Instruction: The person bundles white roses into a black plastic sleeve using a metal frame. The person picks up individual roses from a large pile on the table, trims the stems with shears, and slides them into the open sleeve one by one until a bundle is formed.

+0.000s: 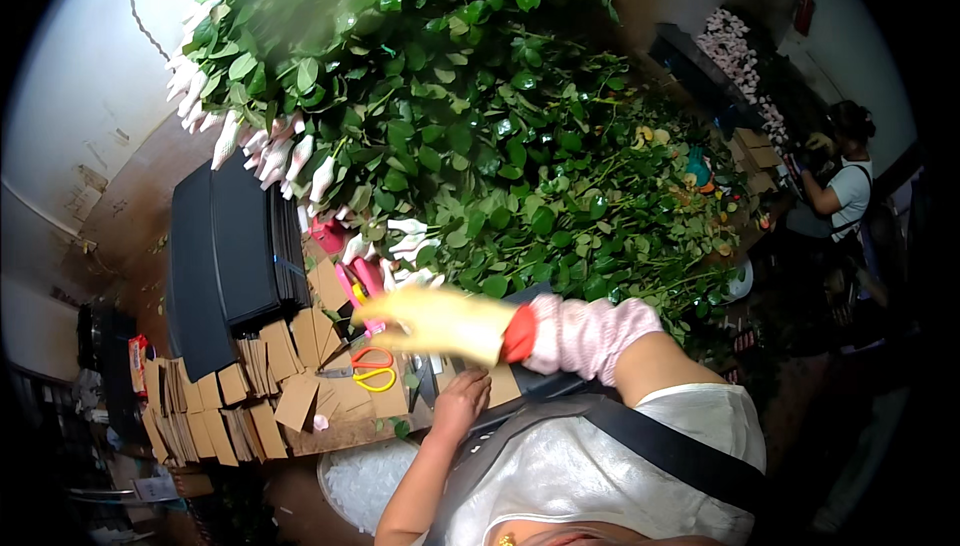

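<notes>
My right hand (427,321), in a pale yellow rubber glove with a pink knitted sleeve cover above it, reaches left across the table and is blurred by motion. Beside its fingertips is a pink tool (349,285) with a yellow part; whether the fingers touch it is unclear. Bare and with bent fingers, my left hand (461,400) rests at the near table edge by a piece of brown cardboard (504,387). Scissors with red and yellow handles (375,379) lie left of it. Dark-bladed shears (425,385) lie between them.
Leafy rose stems (465,141) with white-netted heads (274,160) are heaped beyond my hands. Black sheets (225,246) and cardboard pieces (210,426) stand stacked at left. Below the table is a tub of clear plastic pieces (367,482). Another person (851,186) works at far right.
</notes>
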